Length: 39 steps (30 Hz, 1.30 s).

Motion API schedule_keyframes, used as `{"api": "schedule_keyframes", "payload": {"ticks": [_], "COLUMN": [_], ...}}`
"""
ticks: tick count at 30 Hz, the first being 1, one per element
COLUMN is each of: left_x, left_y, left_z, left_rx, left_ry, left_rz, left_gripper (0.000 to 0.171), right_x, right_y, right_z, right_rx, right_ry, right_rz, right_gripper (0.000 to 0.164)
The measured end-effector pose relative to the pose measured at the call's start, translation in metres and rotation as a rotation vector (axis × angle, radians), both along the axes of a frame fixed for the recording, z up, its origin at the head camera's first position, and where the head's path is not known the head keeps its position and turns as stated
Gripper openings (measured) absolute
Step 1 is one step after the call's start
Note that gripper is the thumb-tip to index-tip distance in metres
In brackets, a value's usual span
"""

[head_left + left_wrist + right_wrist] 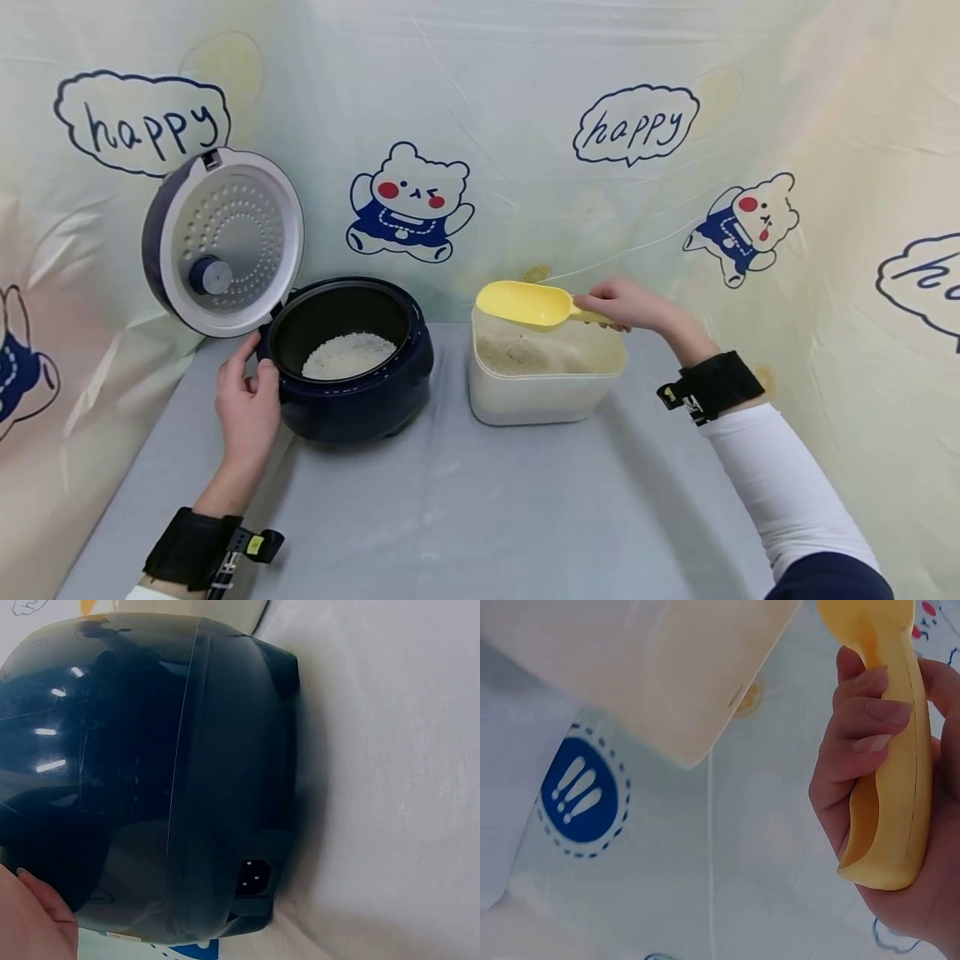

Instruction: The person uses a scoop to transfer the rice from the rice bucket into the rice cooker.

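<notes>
My right hand [626, 302] curls its fingers round the handle of a yellow scoop [525, 303], held nearly level above a white bin [543, 402]. No grains show in the scoop's bowl. Pale, grainy stuff [513, 354] lies inside the bin. A dark blue rice cooker [352, 412] stands to the left, with white rice [348, 357] in its black pot. At its left side, my left hand [251, 408] grips the lug beside the hinge between thumb and forefinger. From the left wrist, the thumb [49, 904] shows against the cooker's glossy wall.
The cooker's lid [236, 242] stands raised at the back left, its pale inner side facing forward. A power socket [253, 878] sits low on the cooker's body. Grey cloth [480, 517] covers the table, and a printed curtain [525, 108] hangs behind.
</notes>
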<state>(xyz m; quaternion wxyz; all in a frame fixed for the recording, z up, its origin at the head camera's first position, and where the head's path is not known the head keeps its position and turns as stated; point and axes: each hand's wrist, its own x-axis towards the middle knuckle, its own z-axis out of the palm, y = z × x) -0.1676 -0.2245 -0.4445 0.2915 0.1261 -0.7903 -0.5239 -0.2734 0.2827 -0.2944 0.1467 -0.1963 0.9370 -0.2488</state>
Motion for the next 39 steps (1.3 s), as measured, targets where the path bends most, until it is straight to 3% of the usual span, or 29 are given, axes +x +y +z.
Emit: {"api": "schedule_keyframes", "payload": {"ticks": [4,10,22,29,39], "left_x": [0.0,0.0,-0.001,-0.002,0.001], "left_y": [0.001,0.001,0.003,0.004,0.005], "left_z": [0.0,0.001,0.0,0.002,0.002], "left_rx": [0.004,0.002,-0.002,-0.003,-0.002], "left_ry": [0.002,0.014,0.024,0.015,-0.006], "left_rz": [0.0,0.016,0.025,0.029,0.029], "left_gripper": [0.049,0.048,0.047,0.047,0.048], "right_x": [0.003,0.01,0.033,0.046,0.042], "right_y": [0.02,0.031,-0.004,-0.019,-0.025], "right_z": [0.002,0.006,0.007,0.007,-0.01], "right_rx": [0.055,0.223,0.568,0.678,0.725], "right_ry": [-0.007,0.015,0.199,0.287,0.275], "right_rz": [-0.02,-0.074,-0.19,-0.225,-0.216], "right_gripper": [0.047,0.04,0.031,0.033,0.032]}}
